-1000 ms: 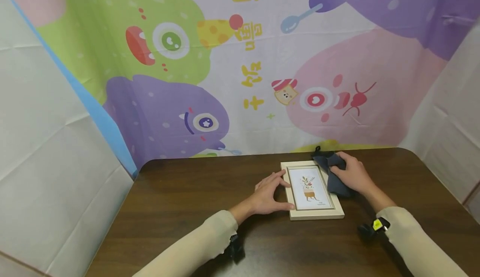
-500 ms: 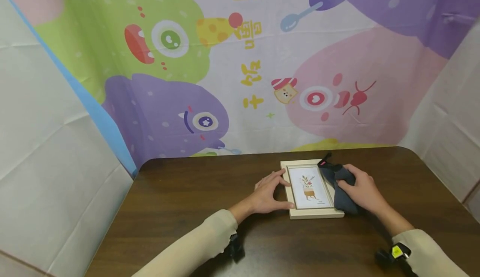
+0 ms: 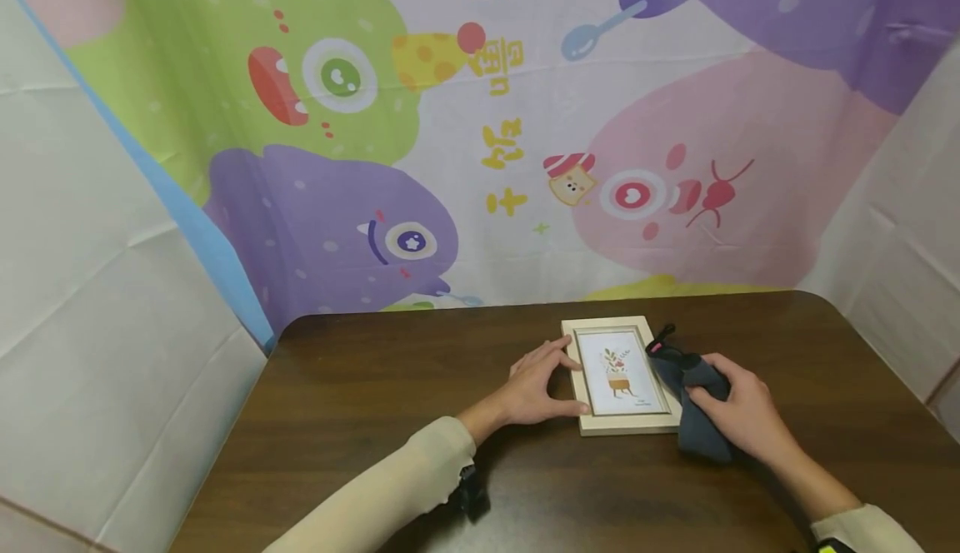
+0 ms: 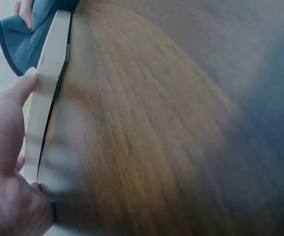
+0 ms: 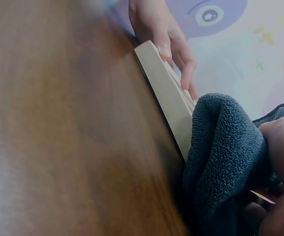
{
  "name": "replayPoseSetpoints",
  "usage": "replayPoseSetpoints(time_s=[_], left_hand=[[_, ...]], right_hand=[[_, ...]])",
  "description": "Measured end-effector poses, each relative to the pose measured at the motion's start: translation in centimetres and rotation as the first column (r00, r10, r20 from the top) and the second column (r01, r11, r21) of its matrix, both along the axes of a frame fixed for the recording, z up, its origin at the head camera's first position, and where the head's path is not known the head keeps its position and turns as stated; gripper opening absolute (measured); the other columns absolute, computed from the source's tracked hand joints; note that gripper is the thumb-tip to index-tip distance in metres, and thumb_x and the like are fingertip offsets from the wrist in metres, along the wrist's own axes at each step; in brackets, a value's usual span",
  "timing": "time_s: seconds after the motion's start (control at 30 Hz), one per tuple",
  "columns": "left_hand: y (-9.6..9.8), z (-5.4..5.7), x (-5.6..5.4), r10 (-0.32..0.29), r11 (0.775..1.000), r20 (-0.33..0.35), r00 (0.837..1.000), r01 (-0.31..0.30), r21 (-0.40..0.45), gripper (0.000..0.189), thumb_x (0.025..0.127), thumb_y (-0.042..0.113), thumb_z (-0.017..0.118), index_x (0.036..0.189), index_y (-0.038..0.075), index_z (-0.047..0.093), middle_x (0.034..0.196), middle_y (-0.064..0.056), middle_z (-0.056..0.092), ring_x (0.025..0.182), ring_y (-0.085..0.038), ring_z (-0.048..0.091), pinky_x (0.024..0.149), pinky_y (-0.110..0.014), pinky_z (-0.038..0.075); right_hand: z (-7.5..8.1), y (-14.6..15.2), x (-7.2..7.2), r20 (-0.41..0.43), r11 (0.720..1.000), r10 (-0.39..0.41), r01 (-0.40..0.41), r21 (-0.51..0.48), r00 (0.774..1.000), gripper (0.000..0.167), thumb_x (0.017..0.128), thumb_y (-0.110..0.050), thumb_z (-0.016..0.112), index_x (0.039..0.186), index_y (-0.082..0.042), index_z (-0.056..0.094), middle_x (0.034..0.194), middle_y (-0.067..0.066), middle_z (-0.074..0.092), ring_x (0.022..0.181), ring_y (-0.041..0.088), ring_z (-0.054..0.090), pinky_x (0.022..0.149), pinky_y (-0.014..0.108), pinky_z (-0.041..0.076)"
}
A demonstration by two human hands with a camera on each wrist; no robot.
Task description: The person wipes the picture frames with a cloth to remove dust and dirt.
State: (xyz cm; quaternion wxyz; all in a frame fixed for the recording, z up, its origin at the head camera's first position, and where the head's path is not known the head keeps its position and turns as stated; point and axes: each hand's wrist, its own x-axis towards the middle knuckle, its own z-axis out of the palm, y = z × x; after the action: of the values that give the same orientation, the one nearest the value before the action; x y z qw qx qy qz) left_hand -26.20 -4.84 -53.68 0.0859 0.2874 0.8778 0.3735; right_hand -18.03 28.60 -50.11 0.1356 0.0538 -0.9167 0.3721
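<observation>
A cream picture frame with a potted-plant print lies flat on the dark wooden table. My left hand rests on its left border, thumb near the bottom corner and fingers spread farther up; the left wrist view shows the thumb on the frame's edge. In my right hand is a bunched dark blue-grey cloth with a black loop, gripped between thumb and fingers. The cloth lies against the frame's right side and covers part of that border. In the right wrist view, fluffy cloth hides the frame's near end.
The brown tabletop extends around the frame. Behind it hangs a curtain printed with cartoon monsters. Pale panels flank the table on both sides.
My right hand has drawn the cloth down along the frame's right side, toward me and slightly right. More of the upper right border shows now. My left hand and the frame stay put.
</observation>
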Motion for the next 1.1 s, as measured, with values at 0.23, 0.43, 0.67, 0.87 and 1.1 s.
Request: replayPoseSetpoints(time_s=[0.23, 0.43, 0.67, 0.87, 1.1], left_hand=[[-0.2, 0.1, 0.0, 0.006, 1.000, 0.004, 1.000, -0.006, 0.005, 0.057, 0.092, 0.045, 0.090, 0.139, 0.022, 0.066, 0.189, 0.003, 0.030, 0.177, -0.039, 0.026, 0.138, -0.073, 0.020], [-0.3, 0.3, 0.0, 0.000, 1.000, 0.008, 1.000, 0.000, -0.007, 0.059, 0.092, 0.046, 0.091, 0.139, 0.023, 0.065, 0.189, 0.003, 0.030, 0.177, -0.039, 0.025, 0.138, -0.074, 0.019], [-0.5, 0.3, -0.1, -0.010, 1.000, 0.004, 1.000, 0.010, -0.012, 0.058, 0.093, 0.047, 0.089, 0.140, 0.022, 0.065, 0.189, 0.001, 0.029, 0.177, -0.040, 0.025, 0.137, -0.075, 0.019], [-0.5, 0.5, 0.0, -0.035, 0.999, -0.001, 0.999, 0.035, -0.024, 0.059, 0.095, 0.050, 0.087, 0.143, 0.023, 0.065, 0.190, 0.001, 0.028, 0.177, -0.042, 0.024, 0.136, -0.077, 0.021], [-0.3, 1.8, 0.8, -0.044, 0.997, 0.000, 0.999, 0.043, -0.062, 0.060, 0.096, 0.048, 0.086, 0.144, 0.021, 0.064, 0.190, -0.002, 0.028, 0.176, -0.042, 0.025, 0.136, -0.075, 0.023]], right_hand=[[0.0, -0.1, 0.1, -0.006, 1.000, -0.006, 0.006, -0.011, 1.000, 0.036, 0.092, -0.008, 0.086, 0.125, -0.002, 0.075, 0.103, 0.020, 0.081, 0.077, -0.002, 0.057, 0.067, 0.027, 0.047], [0.4, -0.4, -0.8, 0.020, 1.000, -0.002, 0.002, 0.001, 1.000, 0.036, 0.094, -0.009, 0.086, 0.127, -0.001, 0.075, 0.111, 0.024, 0.081, 0.084, 0.008, 0.062, 0.069, 0.027, 0.048], [0.9, -0.8, -2.7, 0.017, 1.000, 0.008, -0.008, 0.010, 1.000, 0.036, 0.094, -0.010, 0.084, 0.127, 0.001, 0.074, 0.110, 0.027, 0.080, 0.087, 0.024, 0.067, 0.071, 0.031, 0.047], [1.5, -0.7, -4.4, 0.049, 0.999, 0.035, -0.036, 0.029, 0.998, 0.039, 0.098, -0.012, 0.082, 0.131, 0.005, 0.071, 0.115, 0.032, 0.078, 0.089, 0.030, 0.071, 0.071, 0.035, 0.050], [0.7, -0.3, -7.8, 0.059, 0.999, 0.019, -0.021, 0.033, 0.998, 0.043, 0.095, -0.017, 0.081, 0.132, 0.003, 0.071, 0.118, 0.033, 0.077, 0.096, 0.044, 0.072, 0.079, 0.046, 0.053]])
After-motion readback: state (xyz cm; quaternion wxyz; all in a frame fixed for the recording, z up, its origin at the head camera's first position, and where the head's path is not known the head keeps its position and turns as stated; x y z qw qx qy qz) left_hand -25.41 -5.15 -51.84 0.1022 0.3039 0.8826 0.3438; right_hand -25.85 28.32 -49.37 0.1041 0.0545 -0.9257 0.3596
